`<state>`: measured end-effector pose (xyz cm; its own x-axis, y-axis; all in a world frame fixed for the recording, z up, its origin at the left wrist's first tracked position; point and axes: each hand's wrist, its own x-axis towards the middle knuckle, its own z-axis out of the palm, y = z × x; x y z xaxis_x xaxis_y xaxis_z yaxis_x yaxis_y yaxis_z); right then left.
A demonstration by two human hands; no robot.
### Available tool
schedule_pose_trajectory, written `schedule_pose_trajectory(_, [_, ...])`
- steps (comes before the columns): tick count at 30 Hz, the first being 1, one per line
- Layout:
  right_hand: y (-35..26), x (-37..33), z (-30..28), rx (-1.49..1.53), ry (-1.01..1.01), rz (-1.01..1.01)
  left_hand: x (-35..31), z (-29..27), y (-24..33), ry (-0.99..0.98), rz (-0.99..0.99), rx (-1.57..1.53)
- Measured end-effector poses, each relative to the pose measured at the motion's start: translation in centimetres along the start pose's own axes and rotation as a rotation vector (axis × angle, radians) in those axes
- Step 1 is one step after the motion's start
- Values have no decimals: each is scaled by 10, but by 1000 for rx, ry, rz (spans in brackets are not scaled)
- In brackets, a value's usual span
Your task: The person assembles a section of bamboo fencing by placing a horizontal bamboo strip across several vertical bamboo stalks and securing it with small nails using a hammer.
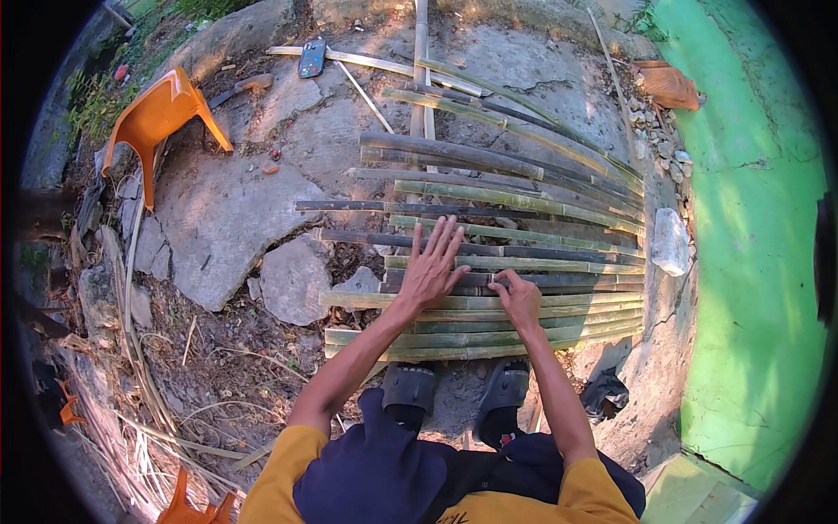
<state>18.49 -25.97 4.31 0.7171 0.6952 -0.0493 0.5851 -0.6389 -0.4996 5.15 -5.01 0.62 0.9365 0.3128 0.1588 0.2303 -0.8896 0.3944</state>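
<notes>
Past our sandals [409, 385], bamboo strips [489, 339] lie side by side across the middle of the broken ground [218, 236], right ends roughly lined up toward its right edge; our right grip [521, 301] curls in at a dark strip [572, 280], though we cannot tell whether it clamps it, and our left grip [429, 271] lies flat, fingers spread over the strips. We judge each strip light, stiff yet springy, smooth-faced but splintery along its edges, so best held around mid-length, thumb and fingers on opposite faces; beyond them, a phone [312, 58] lies near the ground's far edge.
</notes>
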Motion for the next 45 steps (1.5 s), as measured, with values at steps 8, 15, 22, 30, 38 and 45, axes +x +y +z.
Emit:
schedule_pose_trajectory(8, [7, 0, 1, -25, -16, 41, -4, -3, -3, 34, -223, 5])
schedule_pose_trajectory(15, [3, -3, 3, 3, 7, 52, -13, -2, 8, 63, -227, 17])
schedule_pose_trajectory(22, [1, -2, 3, -39, -18, 37, -18, 1, 4, 41, -213, -25])
schedule_pose_trajectory(30, [-11, 3, -6, 4, -98, 108, -20, 2, 3, 55, -210, -23])
schedule_pose_trajectory(38, [-5, 10, -4, 114, -16, 122, -24, -32, -39, 235, -329, -144])
schedule_pose_trajectory(45, [-10, 9, 8, 237, -16, 124, -35, -39, -46, 227, -291, -115])
